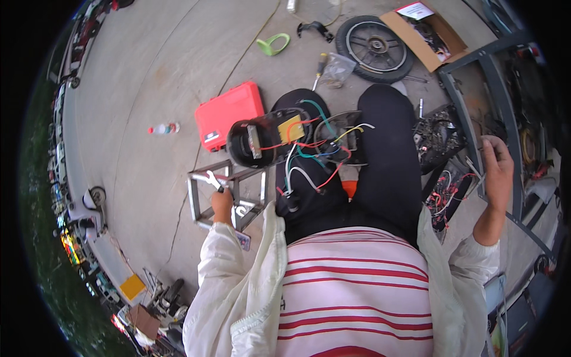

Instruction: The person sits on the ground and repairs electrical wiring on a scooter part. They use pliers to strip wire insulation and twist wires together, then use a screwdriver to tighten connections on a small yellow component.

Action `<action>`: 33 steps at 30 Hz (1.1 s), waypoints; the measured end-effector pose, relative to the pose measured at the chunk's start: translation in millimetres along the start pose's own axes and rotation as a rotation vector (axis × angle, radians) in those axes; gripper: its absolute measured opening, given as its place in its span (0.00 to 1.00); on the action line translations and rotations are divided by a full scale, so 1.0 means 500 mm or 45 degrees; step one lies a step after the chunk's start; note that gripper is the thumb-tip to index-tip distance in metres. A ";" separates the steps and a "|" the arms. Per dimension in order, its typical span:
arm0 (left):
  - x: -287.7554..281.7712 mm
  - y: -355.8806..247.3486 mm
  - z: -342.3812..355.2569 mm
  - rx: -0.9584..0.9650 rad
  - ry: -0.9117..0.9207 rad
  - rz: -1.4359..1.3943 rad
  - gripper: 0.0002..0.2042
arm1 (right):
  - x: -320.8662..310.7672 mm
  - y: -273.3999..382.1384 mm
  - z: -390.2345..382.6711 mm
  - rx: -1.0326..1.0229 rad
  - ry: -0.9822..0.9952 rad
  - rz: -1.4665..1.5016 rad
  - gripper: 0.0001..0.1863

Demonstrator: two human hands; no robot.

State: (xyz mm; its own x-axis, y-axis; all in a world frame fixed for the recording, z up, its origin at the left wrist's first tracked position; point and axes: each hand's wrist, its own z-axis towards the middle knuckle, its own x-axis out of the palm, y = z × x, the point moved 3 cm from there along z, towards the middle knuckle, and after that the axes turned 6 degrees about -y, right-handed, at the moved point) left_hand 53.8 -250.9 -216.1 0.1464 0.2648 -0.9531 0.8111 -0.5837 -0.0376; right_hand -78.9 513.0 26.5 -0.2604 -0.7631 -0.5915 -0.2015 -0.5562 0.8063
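Off to my left, wrench point(214, 181): my left hand point(222, 205) is gripping its shank over a metal frame point(193, 197); I'm guessing stiff, heavyish.
Across my thighs point(386, 149), black housing point(269, 126): it's looking light but brittle; I'd cup the shell, not the wires point(307, 144).
Right hand point(498, 169): hanging by the grey rack point(507, 44); can't tell if it's pinching anything.

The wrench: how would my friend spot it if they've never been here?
Find the big red case, then the metal frame just below it in the picture. The left hand, in front of that frame, holds the wrench. Its shiny forked end sets it apart from the frame's straight bars.
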 end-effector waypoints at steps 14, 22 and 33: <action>-0.382 -0.323 -0.185 0.355 0.465 -1.910 0.18 | 0.160 0.201 -0.045 -0.002 0.299 0.253 0.06; -0.442 -0.595 -0.455 0.822 1.454 -2.326 0.25 | 0.246 0.419 -0.104 -0.471 0.563 0.414 0.11; -0.382 -0.672 -0.548 0.673 1.266 -2.244 0.18 | 0.261 0.416 -0.175 -0.814 0.108 0.003 0.19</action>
State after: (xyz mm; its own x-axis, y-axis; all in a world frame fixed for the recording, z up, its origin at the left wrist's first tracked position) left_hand -91.6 105.0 61.1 -0.0915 0.7766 0.6233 0.2199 0.6263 -0.7480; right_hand -72.3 269.1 117.8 -0.1797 -0.7733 -0.6080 0.4084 -0.6209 0.6691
